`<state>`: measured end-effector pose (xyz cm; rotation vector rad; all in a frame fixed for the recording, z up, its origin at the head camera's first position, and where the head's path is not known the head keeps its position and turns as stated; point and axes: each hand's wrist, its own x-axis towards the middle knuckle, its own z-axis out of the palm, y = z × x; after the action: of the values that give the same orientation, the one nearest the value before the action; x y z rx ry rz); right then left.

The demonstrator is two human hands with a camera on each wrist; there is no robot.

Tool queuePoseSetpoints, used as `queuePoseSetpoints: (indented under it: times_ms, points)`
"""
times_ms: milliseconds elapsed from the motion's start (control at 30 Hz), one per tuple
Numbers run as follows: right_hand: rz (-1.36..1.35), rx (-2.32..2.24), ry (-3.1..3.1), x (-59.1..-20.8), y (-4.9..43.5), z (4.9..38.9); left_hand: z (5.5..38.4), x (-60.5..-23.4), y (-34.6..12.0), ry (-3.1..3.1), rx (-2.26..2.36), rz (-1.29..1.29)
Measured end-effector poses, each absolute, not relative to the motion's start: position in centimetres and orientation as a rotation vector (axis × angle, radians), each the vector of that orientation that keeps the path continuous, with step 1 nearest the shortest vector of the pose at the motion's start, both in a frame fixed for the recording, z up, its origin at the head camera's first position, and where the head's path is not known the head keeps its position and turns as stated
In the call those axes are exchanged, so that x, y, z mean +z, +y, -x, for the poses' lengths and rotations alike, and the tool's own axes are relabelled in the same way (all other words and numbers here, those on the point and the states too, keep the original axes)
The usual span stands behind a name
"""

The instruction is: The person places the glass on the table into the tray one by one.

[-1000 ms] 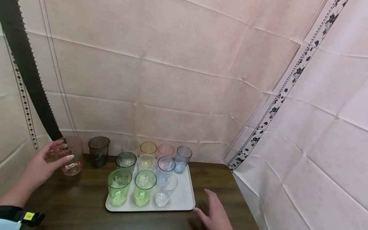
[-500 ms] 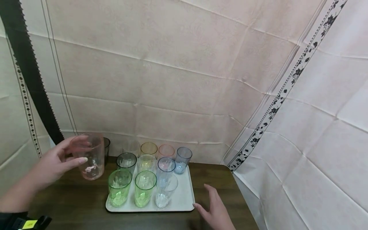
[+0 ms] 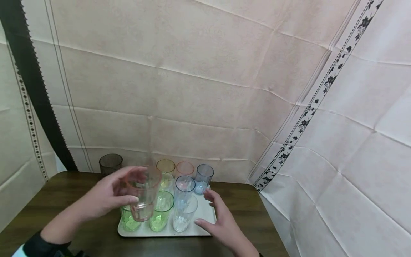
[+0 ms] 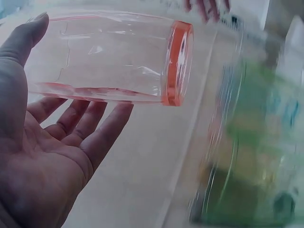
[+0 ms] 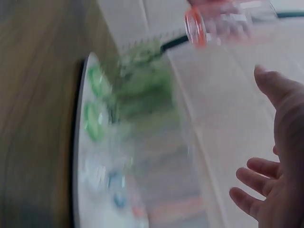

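Observation:
My left hand (image 3: 104, 196) grips a pink-tinted drinking glass (image 3: 147, 194), thumb on one side and fingers on the other. In the head view the glass overlaps the left part of a white tray (image 3: 207, 210). The left wrist view shows its thick orange-pink base (image 4: 176, 64). On the tray stand several tumblers, among them a green glass (image 3: 163, 210), a clear glass (image 3: 183, 216) and a blue glass (image 3: 204, 178). My right hand (image 3: 223, 223) is at the tray's right edge, fingers spread and holding nothing. The held glass hides some tumblers behind it.
A dark grey glass (image 3: 110, 165) stands off the tray at the back left of the brown wooden table (image 3: 253, 214). Pale cloth (image 3: 192, 89) hangs behind the table, with more on the sides. The wrist views are partly blurred.
My left hand has carried the pink glass rightward from the table's left side to over the tray. My right hand has moved up and left, closer to the tumblers.

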<state>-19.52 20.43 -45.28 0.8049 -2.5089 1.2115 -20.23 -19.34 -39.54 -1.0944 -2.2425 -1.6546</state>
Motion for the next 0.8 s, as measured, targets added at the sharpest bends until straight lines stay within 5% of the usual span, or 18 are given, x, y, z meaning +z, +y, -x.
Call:
queuePoseSetpoints:
  times_ms: [267, 800]
  points:
    - [-1.264, 1.560, -2.160, -43.3, 16.0, 19.6, 20.0, -39.8, -14.4, -2.271, -1.757, 1.202]
    - [-1.245, 1.747, -2.216, -42.3, 14.2, 18.5, 19.5, -40.4, -11.5, -2.337, -1.694, 1.204]
